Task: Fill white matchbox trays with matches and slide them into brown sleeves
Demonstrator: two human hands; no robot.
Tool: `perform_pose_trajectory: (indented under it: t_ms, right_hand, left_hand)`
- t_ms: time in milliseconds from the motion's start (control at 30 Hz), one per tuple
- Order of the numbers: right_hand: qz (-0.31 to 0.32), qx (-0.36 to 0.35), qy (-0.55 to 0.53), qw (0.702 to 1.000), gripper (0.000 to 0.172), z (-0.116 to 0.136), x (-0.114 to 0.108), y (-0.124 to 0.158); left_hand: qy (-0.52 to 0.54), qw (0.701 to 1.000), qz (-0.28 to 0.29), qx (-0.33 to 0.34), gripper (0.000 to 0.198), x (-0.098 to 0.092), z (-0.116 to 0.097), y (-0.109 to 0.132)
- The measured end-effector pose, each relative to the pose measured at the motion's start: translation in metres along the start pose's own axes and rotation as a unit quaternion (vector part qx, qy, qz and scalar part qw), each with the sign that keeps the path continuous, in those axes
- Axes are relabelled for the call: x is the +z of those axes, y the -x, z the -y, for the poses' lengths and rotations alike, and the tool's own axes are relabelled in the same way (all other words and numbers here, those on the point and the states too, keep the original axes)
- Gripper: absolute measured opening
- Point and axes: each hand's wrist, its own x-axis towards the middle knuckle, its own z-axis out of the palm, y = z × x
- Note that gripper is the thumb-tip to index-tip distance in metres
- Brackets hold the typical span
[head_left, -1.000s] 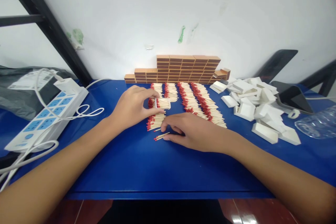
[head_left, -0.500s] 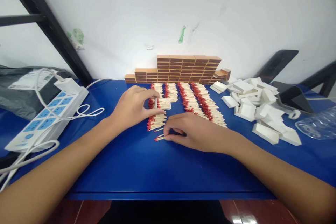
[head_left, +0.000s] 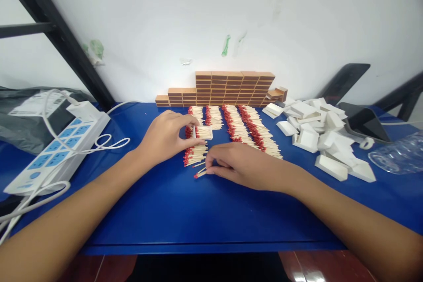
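Between thumb and fingers, my left hand (head_left: pixel 167 136) holds a small white matchbox tray (head_left: pixel 209 128) with red-headed matches inside. It is above the leftmost row of matches (head_left: pixel 194 154) on the blue table (head_left: pixel 172 216). My right hand (head_left: pixel 241 165) is closed in a pinch on a few matches (head_left: pixel 200 173) whose red heads point left, just in front of that row. More rows of matches (head_left: pixel 236 125) lie side by side behind my right hand, which partly covers them.
Brown matchbox sleeves (head_left: pixel 231 90) are stacked against the wall. To the right lie a pile of empty white trays (head_left: pixel 330 141), a dark phone-like object on a stand (head_left: pixel 365 123) and a clear plastic bottle (head_left: pixel 396 154). A power strip (head_left: pixel 62 147) with white cables is at left.
My right fingers have drawn the pinched matches closer together, with their heads now bunched. My left hand still holds the tray in nearly the same place. The view has shifted slightly.
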Motion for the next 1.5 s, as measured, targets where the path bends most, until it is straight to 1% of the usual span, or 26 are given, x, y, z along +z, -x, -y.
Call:
perform_pose_trajectory:
  t_ms: [67,133,167,200,267,433,567,633,667,767,833,933,1100,1267,1367,1433,1500]
  right_hand:
    - [-0.073,0.000,0.011,0.997,0.010,-0.005,-0.003,-0.002]
    - [-0.166,0.003,0.022,0.986,0.011,-0.012,-0.006,-0.004]
    - [-0.203,0.004,0.029,0.979,0.011,-0.016,-0.006,-0.005]
    - [-0.227,0.004,0.038,0.973,0.011,-0.020,-0.006,-0.006]
    - [-0.246,0.006,0.059,0.967,0.009,-0.026,-0.005,-0.008]
    - [-0.246,-0.005,0.090,0.965,0.010,-0.029,-0.003,-0.009]
    - [-0.261,-0.017,0.092,0.961,0.011,-0.024,-0.005,-0.007]
    - [-0.250,-0.021,0.085,0.964,0.010,-0.021,-0.004,-0.006]
    - [-0.230,-0.021,0.079,0.970,0.010,-0.020,-0.003,-0.005]
    - [-0.132,-0.026,0.060,0.989,0.007,-0.016,0.002,-0.005]
    - [-0.077,-0.029,0.051,0.995,0.006,-0.015,0.005,-0.004]
    - [-0.045,-0.018,0.043,0.998,0.008,-0.013,0.007,-0.003]
    - [-0.038,-0.012,0.038,0.999,0.006,-0.009,0.008,-0.003]
    - [-0.017,-0.015,0.023,0.999,0.013,-0.007,0.010,-0.003]
    - [-0.015,-0.011,0.014,1.000,0.013,-0.007,0.007,-0.002]
    - [-0.055,-0.008,0.014,0.998,0.010,-0.008,0.002,-0.002]
    - [-0.133,-0.006,0.020,0.991,0.009,-0.012,-0.003,-0.003]
  left_hand:
    - [0.002,1.000,0.000,0.005,0.038,0.000,0.000,0.000]
    - [0.009,1.000,-0.001,0.010,0.038,0.001,-0.002,0.000]
    - [0.014,1.000,-0.001,0.009,0.039,0.001,-0.003,0.001]
    - [0.020,1.000,0.000,0.005,0.040,0.001,-0.005,0.001]
    - [0.040,0.999,0.004,-0.004,0.044,0.001,-0.010,0.001]
    - [0.063,0.998,0.025,-0.018,0.045,0.001,-0.016,0.000]
    - [0.052,0.998,0.007,-0.028,0.044,0.001,-0.010,0.000]
    - [0.045,0.999,-0.004,-0.030,0.043,0.000,-0.006,-0.001]
    - [0.042,0.999,-0.006,-0.031,0.041,0.000,-0.005,-0.001]
    - [0.031,0.999,-0.011,-0.038,0.037,-0.002,-0.005,-0.002]
    - [0.025,0.999,-0.012,-0.042,0.037,-0.003,-0.005,-0.002]
    - [0.023,0.999,-0.011,-0.039,0.038,-0.003,-0.005,-0.002]
    - [0.026,0.999,-0.013,-0.029,0.039,-0.002,-0.004,-0.001]
    - [0.019,1.000,-0.016,-0.020,0.039,-0.001,-0.005,-0.001]
    - [0.021,1.000,-0.014,-0.014,0.040,-0.001,-0.004,-0.001]
    - [0.023,1.000,-0.010,-0.008,0.039,-0.001,-0.004,-0.001]
    - [0.022,1.000,-0.012,0.001,0.037,0.000,-0.004,-0.001]
